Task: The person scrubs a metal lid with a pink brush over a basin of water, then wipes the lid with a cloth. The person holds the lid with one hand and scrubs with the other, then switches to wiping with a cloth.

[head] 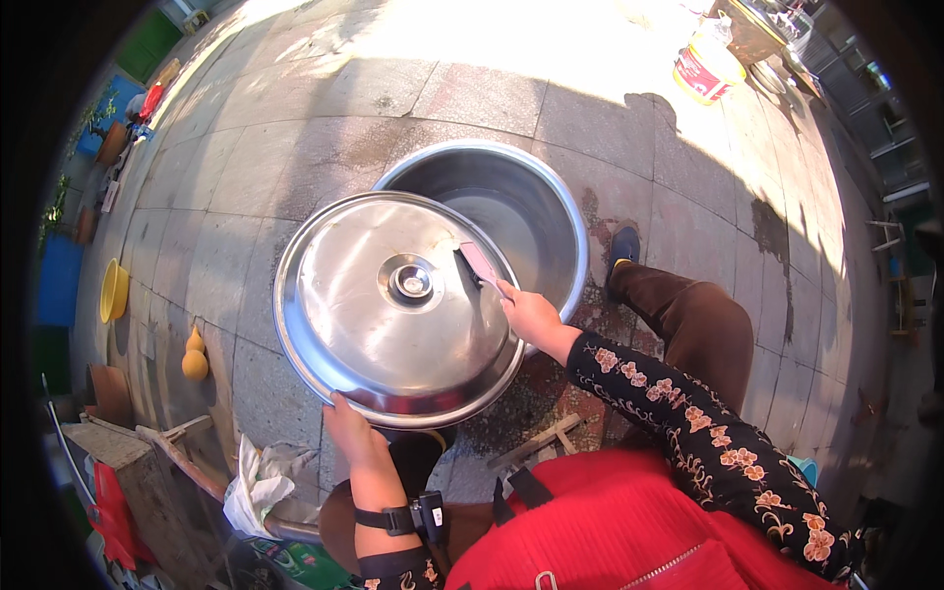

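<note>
My left hand (352,429) grips the near rim of a large round metal lid (354,332), which has a small knob (412,283) at its middle. In my right hand (532,316) is the handle of a pink brush (478,261). Its dark bristles face the lid's upper surface, to the right of the knob; whether they touch it I cannot tell. The lid lies over the left part of a wide metal basin (571,221), tilted towards me. Water seems to stand inside the basin, whose far and right rim shows past the lid.
Paving slabs (472,96) surround the basin. A yellow bowl (114,290) and a bottle gourd (195,357) are on the left. A white plastic bag (258,483) hangs beside my left arm. At the upper right stands a plastic bucket (704,72). My shod foot (625,247) is right of the basin.
</note>
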A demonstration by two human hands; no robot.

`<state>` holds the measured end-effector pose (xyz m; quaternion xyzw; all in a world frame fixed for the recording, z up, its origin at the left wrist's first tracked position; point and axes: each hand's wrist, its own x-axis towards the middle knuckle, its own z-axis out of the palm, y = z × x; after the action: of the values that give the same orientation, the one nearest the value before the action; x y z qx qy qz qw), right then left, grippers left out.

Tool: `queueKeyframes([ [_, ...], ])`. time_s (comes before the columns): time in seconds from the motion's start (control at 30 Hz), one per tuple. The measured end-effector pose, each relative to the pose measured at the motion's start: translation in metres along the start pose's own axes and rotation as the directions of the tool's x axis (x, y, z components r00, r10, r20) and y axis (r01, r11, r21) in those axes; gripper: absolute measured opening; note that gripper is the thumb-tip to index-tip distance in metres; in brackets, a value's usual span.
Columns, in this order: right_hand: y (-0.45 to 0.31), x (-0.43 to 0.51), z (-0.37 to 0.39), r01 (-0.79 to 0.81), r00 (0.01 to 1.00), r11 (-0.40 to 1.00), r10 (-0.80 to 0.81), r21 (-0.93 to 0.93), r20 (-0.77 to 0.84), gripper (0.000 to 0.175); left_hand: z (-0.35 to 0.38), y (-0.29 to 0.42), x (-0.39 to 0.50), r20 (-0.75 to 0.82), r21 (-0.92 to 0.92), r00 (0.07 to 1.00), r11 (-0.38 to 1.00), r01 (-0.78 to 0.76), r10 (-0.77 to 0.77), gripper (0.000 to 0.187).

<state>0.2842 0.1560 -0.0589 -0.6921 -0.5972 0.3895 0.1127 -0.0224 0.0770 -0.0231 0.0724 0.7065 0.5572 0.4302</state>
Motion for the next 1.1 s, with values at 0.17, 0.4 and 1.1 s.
queueKeyframes([
  [0.17, -0.028, 0.021, 0.004, 0.087, 0.985, 0.972, -0.116, 0.219, 0.125, 0.043, -0.005, -0.004, 0.005, 0.008, 0.014, 1.000, 0.999, 0.028, -0.028, 0.033],
  [0.4, -0.019, 0.039, 0.002, 0.040, 0.999, 0.999, -0.040, -0.015, -0.014, 0.041, 0.000, -0.007, 0.002, -0.040, -0.084, 0.999, 0.996, 0.009, -0.012, 0.031],
  [1.1, -0.069, 0.041, 0.020, 0.203, 0.972, 0.978, -0.195, -0.054, 0.128, 0.041, 0.003, -0.008, -0.001, -0.041, -0.105, 0.997, 0.992, -0.066, 0.062, 0.026],
])
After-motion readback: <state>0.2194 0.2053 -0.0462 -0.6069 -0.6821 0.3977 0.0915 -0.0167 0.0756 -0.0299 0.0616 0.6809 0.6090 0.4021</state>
